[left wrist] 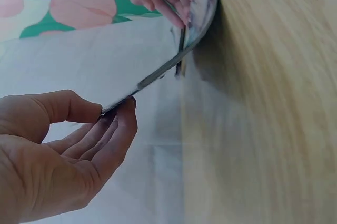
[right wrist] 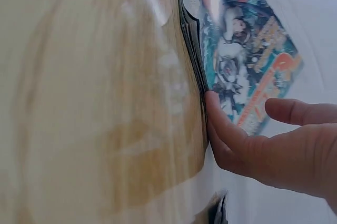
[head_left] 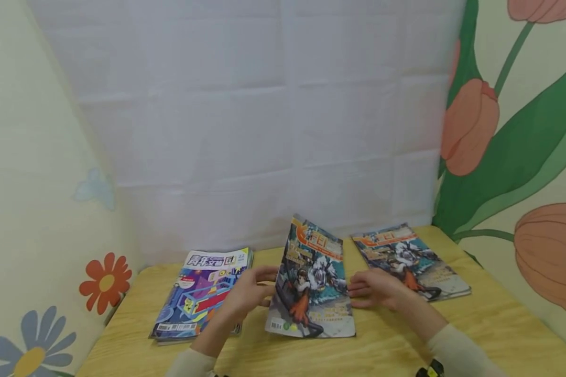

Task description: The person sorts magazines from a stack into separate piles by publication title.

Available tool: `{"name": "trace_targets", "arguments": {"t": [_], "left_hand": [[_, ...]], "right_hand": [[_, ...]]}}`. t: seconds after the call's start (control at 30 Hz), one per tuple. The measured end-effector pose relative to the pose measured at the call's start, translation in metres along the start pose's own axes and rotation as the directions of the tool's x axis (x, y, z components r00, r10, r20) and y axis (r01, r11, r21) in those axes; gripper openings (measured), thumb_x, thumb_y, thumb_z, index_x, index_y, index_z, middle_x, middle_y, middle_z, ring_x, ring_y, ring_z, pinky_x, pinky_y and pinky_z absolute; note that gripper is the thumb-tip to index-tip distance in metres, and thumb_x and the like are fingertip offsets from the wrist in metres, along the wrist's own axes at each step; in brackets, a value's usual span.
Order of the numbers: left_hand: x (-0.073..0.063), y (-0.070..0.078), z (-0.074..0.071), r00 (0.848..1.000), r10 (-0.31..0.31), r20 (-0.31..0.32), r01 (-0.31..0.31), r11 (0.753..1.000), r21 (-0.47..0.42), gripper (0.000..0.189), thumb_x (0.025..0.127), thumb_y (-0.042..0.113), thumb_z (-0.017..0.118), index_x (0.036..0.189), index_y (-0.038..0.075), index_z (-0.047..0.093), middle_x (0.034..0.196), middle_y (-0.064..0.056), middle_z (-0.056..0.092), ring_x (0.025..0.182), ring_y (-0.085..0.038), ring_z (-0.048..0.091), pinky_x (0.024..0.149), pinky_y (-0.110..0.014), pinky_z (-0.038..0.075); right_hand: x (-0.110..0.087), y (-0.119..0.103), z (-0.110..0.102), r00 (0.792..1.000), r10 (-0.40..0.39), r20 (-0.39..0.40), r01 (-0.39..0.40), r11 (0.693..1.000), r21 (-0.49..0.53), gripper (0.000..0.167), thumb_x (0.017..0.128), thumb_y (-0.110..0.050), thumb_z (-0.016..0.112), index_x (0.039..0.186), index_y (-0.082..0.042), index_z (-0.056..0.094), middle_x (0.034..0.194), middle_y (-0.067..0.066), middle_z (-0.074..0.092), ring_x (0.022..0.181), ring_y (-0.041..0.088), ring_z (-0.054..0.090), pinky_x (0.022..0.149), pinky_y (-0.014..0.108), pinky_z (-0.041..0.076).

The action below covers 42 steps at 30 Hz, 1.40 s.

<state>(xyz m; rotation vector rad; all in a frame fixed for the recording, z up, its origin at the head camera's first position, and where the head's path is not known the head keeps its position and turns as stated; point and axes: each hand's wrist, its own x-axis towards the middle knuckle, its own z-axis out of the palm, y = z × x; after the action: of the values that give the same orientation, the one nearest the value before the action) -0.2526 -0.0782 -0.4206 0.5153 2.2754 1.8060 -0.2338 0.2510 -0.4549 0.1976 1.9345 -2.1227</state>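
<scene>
A magazine [head_left: 316,283] with a comic-style cover is raised at its left side in the middle of the table, its right part low over the wood. My left hand [head_left: 249,293] pinches its left edge between thumb and fingers [left wrist: 113,134], and the pages bow in the left wrist view. My right hand [head_left: 377,289] is at the opposite edge, fingers extended, fingertips against the page edges, thumb apart from the cover [right wrist: 231,60]. Just beyond that hand, a second magazine [head_left: 420,262] with the same cover lies flat.
To the left lies a stack of magazines [head_left: 198,298] with a purple, colourful cover on top. The wooden table [head_left: 122,335] meets a white cloth [head_left: 264,131] at its back. Painted walls with flowers [head_left: 471,125] stand on both sides.
</scene>
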Motion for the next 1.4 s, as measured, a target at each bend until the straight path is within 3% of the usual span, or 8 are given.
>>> {"name": "trace_targets", "arguments": {"t": [0.23, 0.37, 0.57, 0.67, 0.83, 1.03, 1.2, 1.4], "left_hand": [[-0.006, 0.03, 0.006, 0.999, 0.049, -0.008, -0.049, 0.997, 0.055, 0.047, 0.087, -0.003, 0.066, 0.134, 0.0, 0.063, 0.117, -0.014, 0.069, 0.098, -0.028, 0.069, 0.07, -0.042, 0.06], [-0.008, 0.041, 0.007, 0.996, 0.09, -0.003, -0.09, 0.995, 0.037, 0.048, 0.086, -0.006, 0.063, 0.134, 0.0, 0.063, 0.117, -0.015, 0.069, 0.096, -0.027, 0.07, 0.071, -0.041, 0.06], [0.003, 0.052, 0.005, 0.992, 0.124, 0.006, -0.123, 0.989, -0.087, 0.048, 0.088, -0.008, 0.058, 0.136, -0.004, 0.06, 0.121, -0.02, 0.068, 0.1, -0.028, 0.068, 0.077, -0.043, 0.059], [0.011, 0.055, 0.006, 0.994, 0.112, 0.016, -0.11, 0.986, -0.127, 0.047, 0.091, -0.007, 0.059, 0.137, -0.005, 0.058, 0.123, -0.021, 0.067, 0.1, -0.027, 0.069, 0.079, -0.043, 0.059], [0.024, 0.049, 0.01, 0.995, 0.09, 0.04, -0.082, 0.982, -0.169, 0.045, 0.094, -0.007, 0.06, 0.138, -0.005, 0.057, 0.125, -0.023, 0.065, 0.099, -0.028, 0.07, 0.078, -0.043, 0.059], [0.042, 0.034, 0.023, 0.993, 0.069, 0.098, -0.042, 0.967, -0.252, 0.048, 0.094, -0.008, 0.059, 0.141, -0.009, 0.052, 0.131, -0.025, 0.062, 0.102, -0.029, 0.069, 0.082, -0.044, 0.058], [0.061, 0.02, 0.04, 0.991, 0.049, 0.121, -0.004, 0.939, -0.343, 0.05, 0.093, -0.01, 0.059, 0.143, -0.008, 0.05, 0.132, -0.023, 0.061, 0.102, -0.026, 0.068, 0.082, -0.042, 0.058], [0.085, 0.006, 0.073, 0.977, 0.062, 0.204, 0.028, 0.91, -0.413, 0.052, 0.094, -0.012, 0.057, 0.145, -0.01, 0.045, 0.135, -0.024, 0.06, 0.105, -0.026, 0.067, 0.085, -0.042, 0.058]], "right_hand": [[0.001, -0.001, -0.003, 1.0, -0.01, -0.01, 0.009, 0.999, -0.048, 0.038, 0.096, -0.01, 0.054, 0.124, 0.016, 0.054, 0.12, 0.028, 0.063, 0.104, 0.034, 0.066, 0.091, 0.048, 0.054], [0.001, -0.002, -0.003, 1.0, -0.007, 0.028, 0.008, 1.0, -0.024, 0.045, 0.1, -0.016, 0.055, 0.132, 0.016, 0.051, 0.126, 0.032, 0.059, 0.115, 0.043, 0.061, 0.095, 0.051, 0.052], [-0.003, -0.006, -0.008, 0.98, -0.053, 0.191, 0.035, 0.995, 0.098, 0.07, 0.099, -0.015, 0.053, 0.157, 0.003, 0.018, 0.151, 0.042, 0.024, 0.136, 0.057, 0.034, 0.101, 0.056, 0.046], [-0.006, -0.01, -0.018, 0.967, -0.079, 0.243, 0.034, 0.983, 0.182, 0.074, 0.1, -0.009, 0.049, 0.162, -0.012, 0.008, 0.139, 0.029, 0.039, 0.12, 0.043, 0.051, 0.09, 0.046, 0.048], [-0.011, -0.017, -0.039, 0.961, -0.124, 0.248, 0.073, 0.976, 0.207, 0.076, 0.102, -0.004, 0.047, 0.164, -0.019, 0.007, 0.094, 0.001, 0.052, 0.07, 0.013, 0.05, 0.076, 0.037, 0.043], [-0.018, -0.03, -0.063, 0.967, -0.148, 0.207, 0.126, 0.985, 0.118, 0.08, 0.1, 0.002, 0.049, 0.165, -0.018, 0.006, 0.082, -0.001, 0.051, 0.066, 0.012, 0.046, 0.07, 0.037, 0.043], [-0.021, -0.039, -0.084, 0.981, -0.134, 0.14, 0.128, 0.99, 0.054, 0.08, 0.099, 0.005, 0.046, 0.165, -0.017, 0.008, 0.079, -0.001, 0.046, 0.059, 0.01, 0.041, 0.061, 0.034, 0.041], [-0.026, -0.046, -0.113, 0.989, -0.12, 0.086, 0.119, 0.993, 0.012, 0.069, 0.105, -0.001, 0.039, 0.165, -0.014, 0.006, 0.103, 0.008, 0.057, 0.067, 0.013, 0.049, 0.064, 0.035, 0.044]]}}
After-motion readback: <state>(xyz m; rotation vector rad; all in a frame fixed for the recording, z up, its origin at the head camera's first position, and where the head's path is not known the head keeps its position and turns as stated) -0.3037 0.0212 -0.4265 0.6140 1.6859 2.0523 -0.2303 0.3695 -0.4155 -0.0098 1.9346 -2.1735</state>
